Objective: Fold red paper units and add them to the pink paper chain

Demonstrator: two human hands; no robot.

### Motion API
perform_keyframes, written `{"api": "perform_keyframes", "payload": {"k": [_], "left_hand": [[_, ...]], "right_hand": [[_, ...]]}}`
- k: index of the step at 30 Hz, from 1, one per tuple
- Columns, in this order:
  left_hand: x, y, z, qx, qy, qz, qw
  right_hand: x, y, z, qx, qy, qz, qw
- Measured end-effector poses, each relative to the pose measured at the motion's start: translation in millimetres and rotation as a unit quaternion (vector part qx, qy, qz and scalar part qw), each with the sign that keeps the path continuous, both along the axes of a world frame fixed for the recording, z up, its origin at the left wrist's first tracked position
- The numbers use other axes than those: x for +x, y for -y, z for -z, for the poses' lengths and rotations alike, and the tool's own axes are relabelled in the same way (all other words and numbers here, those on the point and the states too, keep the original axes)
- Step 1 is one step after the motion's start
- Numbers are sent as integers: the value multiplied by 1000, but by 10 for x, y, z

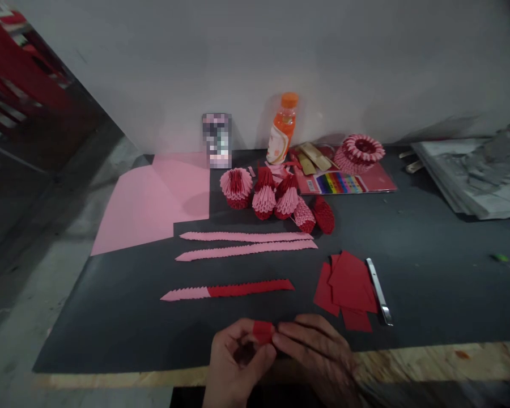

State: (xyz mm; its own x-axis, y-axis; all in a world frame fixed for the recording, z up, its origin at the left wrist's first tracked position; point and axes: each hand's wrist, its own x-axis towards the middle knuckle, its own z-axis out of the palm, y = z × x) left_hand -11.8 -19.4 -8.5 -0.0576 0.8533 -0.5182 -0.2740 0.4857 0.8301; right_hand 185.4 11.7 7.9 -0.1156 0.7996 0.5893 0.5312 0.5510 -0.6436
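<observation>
A small piece of red paper (263, 332) is pinched in my left hand (238, 362), near the front edge of the table. My right hand (314, 348) meets it from the other side, its fingertips touching the paper's right end; part of its grip is hidden. Just beyond lies a strip of interlocked folded paper (238, 289), pink on the left and red on the right. Farther back are two pink strips (246, 249). To the right, several red paper rectangles (352, 283) overlap in a loose pile beside a silver utility knife (379, 292).
Several pink and red folded-paper pieces (263, 195) stand in the middle, with an orange-capped bottle (283, 130) behind. A woven paper ring (359, 153) sits on a red packet (378, 178). Pink sheets (161, 198), a phone (217, 140) and newspapers (463, 192) lie around.
</observation>
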Motion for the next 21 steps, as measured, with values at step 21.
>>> {"api": "perform_keyframes", "payload": {"k": [21], "left_hand": [[122,-156,101,193,-157,-76,965]], "right_hand": [[-391,141,60,-96,-62,99,989]]}}
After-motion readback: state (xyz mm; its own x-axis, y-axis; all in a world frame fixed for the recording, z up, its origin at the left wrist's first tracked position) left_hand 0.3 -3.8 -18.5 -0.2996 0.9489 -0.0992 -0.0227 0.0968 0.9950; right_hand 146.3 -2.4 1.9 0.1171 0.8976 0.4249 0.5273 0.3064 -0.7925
